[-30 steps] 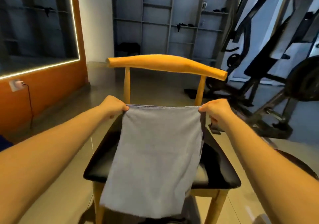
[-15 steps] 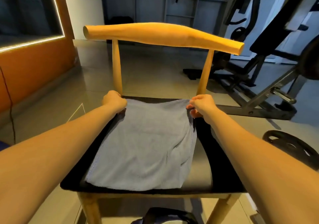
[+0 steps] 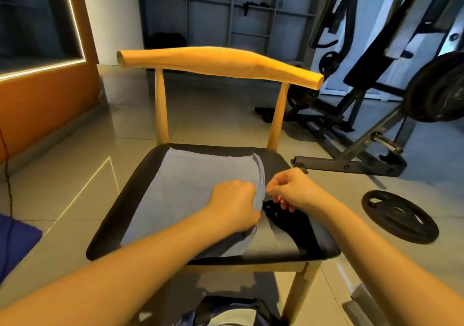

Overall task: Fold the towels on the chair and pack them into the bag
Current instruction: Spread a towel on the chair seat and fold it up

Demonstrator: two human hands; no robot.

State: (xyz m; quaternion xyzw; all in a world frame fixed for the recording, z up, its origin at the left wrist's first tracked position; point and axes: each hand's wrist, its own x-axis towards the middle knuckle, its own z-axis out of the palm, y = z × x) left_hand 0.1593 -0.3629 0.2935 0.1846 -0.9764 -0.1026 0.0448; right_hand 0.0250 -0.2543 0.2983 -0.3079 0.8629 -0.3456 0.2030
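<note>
Hands moved from towel [image 3: 185,187] far corners to its right edge. Left hand [image 3: 233,206] grip closed on cloth; right hand [image 3: 293,190] curled, hold unclear. Lift edge evenly — match opposite edge.

A grey towel [image 3: 185,190] lies flat on a chair's [image 3: 218,62] black seat. The left hand [image 3: 233,205] grips its right edge; the right hand [image 3: 291,190], fingers curled, sits just beside it. A bag [image 3: 226,313] lies below, and a weight plate [image 3: 399,215] on the floor to the right.
</note>
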